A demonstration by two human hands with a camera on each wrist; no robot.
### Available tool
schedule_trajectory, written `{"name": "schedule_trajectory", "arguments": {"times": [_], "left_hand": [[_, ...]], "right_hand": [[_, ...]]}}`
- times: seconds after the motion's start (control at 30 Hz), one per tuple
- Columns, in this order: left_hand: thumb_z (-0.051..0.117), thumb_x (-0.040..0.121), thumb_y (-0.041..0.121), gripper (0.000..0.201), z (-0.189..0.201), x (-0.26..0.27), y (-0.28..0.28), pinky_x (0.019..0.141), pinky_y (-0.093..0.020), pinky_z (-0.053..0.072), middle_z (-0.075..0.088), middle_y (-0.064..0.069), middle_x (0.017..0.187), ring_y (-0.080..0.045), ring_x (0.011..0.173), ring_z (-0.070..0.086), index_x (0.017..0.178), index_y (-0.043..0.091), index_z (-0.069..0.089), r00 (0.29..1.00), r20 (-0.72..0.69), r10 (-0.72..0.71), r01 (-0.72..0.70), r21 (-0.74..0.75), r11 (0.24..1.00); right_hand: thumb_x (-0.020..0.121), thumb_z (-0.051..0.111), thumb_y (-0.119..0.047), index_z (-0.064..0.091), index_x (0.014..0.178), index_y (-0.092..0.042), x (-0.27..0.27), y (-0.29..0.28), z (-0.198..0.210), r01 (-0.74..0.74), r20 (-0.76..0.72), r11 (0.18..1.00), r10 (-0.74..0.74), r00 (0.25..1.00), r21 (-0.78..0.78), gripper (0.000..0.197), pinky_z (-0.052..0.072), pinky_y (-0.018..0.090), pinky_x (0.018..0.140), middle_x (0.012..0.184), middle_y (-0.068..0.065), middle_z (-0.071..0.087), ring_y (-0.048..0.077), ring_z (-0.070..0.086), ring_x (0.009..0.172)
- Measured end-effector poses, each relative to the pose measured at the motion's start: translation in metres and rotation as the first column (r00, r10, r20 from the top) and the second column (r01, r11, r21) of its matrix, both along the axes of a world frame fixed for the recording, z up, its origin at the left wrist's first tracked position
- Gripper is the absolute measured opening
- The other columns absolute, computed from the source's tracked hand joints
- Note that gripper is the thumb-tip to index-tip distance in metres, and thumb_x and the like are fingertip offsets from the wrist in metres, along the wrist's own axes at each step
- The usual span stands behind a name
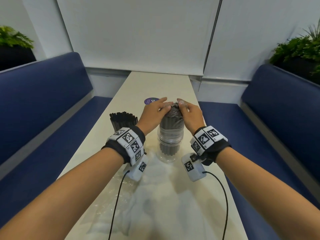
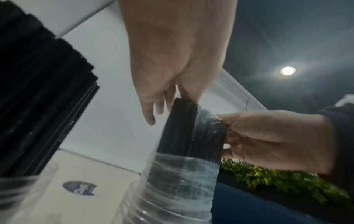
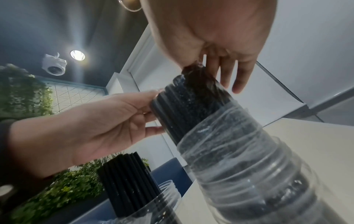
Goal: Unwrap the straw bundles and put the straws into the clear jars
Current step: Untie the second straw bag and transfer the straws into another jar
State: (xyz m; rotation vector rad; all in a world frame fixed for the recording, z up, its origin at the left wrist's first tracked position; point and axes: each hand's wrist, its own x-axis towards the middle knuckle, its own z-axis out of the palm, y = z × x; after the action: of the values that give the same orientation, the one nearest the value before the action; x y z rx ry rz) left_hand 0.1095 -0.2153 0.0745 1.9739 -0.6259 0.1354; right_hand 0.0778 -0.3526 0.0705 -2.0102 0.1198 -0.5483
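Observation:
A bundle of black straws [image 1: 170,122] in clear plastic wrap stands upright in a clear jar [image 1: 168,153] at the middle of the table. My left hand [image 1: 154,111] grips the bundle's upper end from the left, thumb and fingers round it [image 3: 86,124]. From the right, my right hand [image 1: 190,113] pinches the gathered wrap at the bundle's top [image 3: 195,68]. In the left wrist view the wrap sleeve [image 2: 182,174] hangs loose around the straws above the jar. Unwrapped black straws [image 1: 123,119] stand in a second jar [image 3: 162,197] to the left, largely hidden behind my left wrist.
Crumpled clear wrap [image 1: 147,187] lies on the cream table [image 1: 155,84] in front of the jars. A round purple sticker [image 1: 150,101] is beyond my hands. Blue benches [image 1: 43,110] [image 1: 285,110] flank the narrow table, with plants behind them.

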Motion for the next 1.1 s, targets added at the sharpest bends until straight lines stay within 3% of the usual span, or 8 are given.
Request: {"name": "schedule_trajectory", "arguments": {"times": [0.13, 0.33, 0.47, 0.57, 0.63, 0.8, 0.93, 1.1], "left_hand": [[0.054, 0.092, 0.014, 0.023, 0.011, -0.007, -0.004, 0.086, -0.006, 0.039, 0.071, -0.013, 0.110, -0.016, 0.097, 0.061, 0.106, 0.005, 0.070, 0.988, 0.146, 0.043, -0.035, -0.057, 0.998], [0.060, 0.088, 0.023, 0.022, 0.013, -0.003, -0.008, 0.094, -0.041, 0.048, 0.075, -0.011, 0.095, -0.023, 0.092, 0.069, 0.098, 0.010, 0.074, 0.977, 0.168, 0.131, -0.123, -0.061, 0.991], [0.057, 0.091, 0.024, 0.024, 0.015, -0.003, -0.008, 0.087, -0.028, 0.049, 0.075, -0.012, 0.095, -0.023, 0.090, 0.068, 0.100, 0.009, 0.073, 0.974, 0.162, 0.161, -0.148, -0.085, 0.985], [0.056, 0.091, 0.028, 0.026, 0.018, -0.003, -0.008, 0.079, -0.011, 0.045, 0.074, -0.008, 0.099, -0.016, 0.090, 0.066, 0.101, 0.010, 0.073, 0.980, 0.068, 0.186, -0.172, -0.174, 0.970], [0.055, 0.091, 0.031, 0.029, 0.019, -0.004, -0.010, 0.091, -0.023, 0.048, 0.073, -0.007, 0.105, -0.017, 0.098, 0.065, 0.106, 0.010, 0.070, 0.988, -0.010, 0.151, -0.149, -0.231, 0.961], [0.072, 0.069, 0.054, 0.093, -0.006, -0.008, -0.011, 0.106, -0.042, 0.041, 0.049, -0.007, 0.139, -0.020, 0.126, 0.050, 0.143, 0.021, 0.025, 0.935, -0.293, -0.200, 0.095, -0.335, 0.938], [0.086, 0.059, 0.019, 0.137, -0.041, -0.017, -0.003, 0.109, -0.043, 0.037, 0.037, -0.005, 0.146, -0.020, 0.130, 0.045, 0.143, 0.032, -0.022, 0.900, -0.357, -0.251, 0.172, -0.239, 0.956], [0.084, 0.064, 0.013, 0.105, -0.058, -0.021, -0.002, 0.097, -0.032, 0.046, 0.049, 0.001, 0.127, -0.018, 0.118, 0.053, 0.140, 0.020, 0.012, 0.926, -0.352, -0.137, 0.086, -0.158, 0.984]], "right_hand": [[0.094, 0.048, -0.024, 0.068, 0.104, -0.007, 0.003, 0.000, 0.007, 0.070, 0.132, 0.997, -0.067, 0.989, -0.018, 0.028, 0.045, 0.036, 0.094, 0.112, 0.014, 0.065, 0.025, 0.056, 0.107], [0.093, 0.048, -0.030, 0.068, 0.084, -0.002, 0.007, 0.000, 0.007, 0.138, 0.123, 0.988, -0.130, 0.984, -0.063, 0.035, 0.048, 0.045, 0.081, 0.082, 0.014, 0.064, 0.039, 0.057, 0.091], [0.088, 0.056, -0.035, 0.051, 0.118, -0.003, -0.001, 0.001, 0.009, -0.067, 0.006, 0.979, 0.068, 0.998, 0.191, 0.044, 0.048, 0.044, 0.095, 0.115, 0.015, 0.060, 0.026, 0.058, 0.105], [0.067, 0.079, -0.027, 0.019, 0.140, -0.016, -0.003, -0.003, -0.002, -0.252, -0.058, 0.899, 0.291, 0.955, 0.357, 0.095, 0.044, 0.038, 0.103, 0.138, 0.010, 0.043, 0.022, 0.049, 0.124], [0.062, 0.083, -0.012, 0.021, 0.137, -0.011, -0.007, -0.003, -0.007, -0.258, -0.100, 0.920, 0.298, 0.949, 0.294, 0.096, 0.044, 0.033, 0.101, 0.134, 0.007, 0.045, 0.018, 0.049, 0.122], [0.060, 0.083, -0.007, 0.050, 0.117, -0.011, -0.004, -0.007, -0.010, -0.283, -0.004, 0.906, 0.300, 0.954, 0.316, 0.066, 0.054, 0.028, 0.087, 0.114, 0.010, 0.064, 0.012, 0.064, 0.104], [0.049, 0.090, -0.029, 0.046, 0.124, -0.012, -0.002, -0.007, -0.005, -0.247, -0.013, 0.931, 0.259, 0.966, 0.268, 0.088, 0.052, 0.038, 0.095, 0.122, 0.009, 0.061, 0.017, 0.061, 0.111], [0.052, 0.088, -0.032, 0.047, 0.120, -0.017, -0.005, -0.005, 0.000, -0.259, 0.039, 0.945, 0.257, 0.966, 0.199, 0.081, 0.052, 0.037, 0.094, 0.119, 0.005, 0.062, 0.014, 0.062, 0.108]]}}
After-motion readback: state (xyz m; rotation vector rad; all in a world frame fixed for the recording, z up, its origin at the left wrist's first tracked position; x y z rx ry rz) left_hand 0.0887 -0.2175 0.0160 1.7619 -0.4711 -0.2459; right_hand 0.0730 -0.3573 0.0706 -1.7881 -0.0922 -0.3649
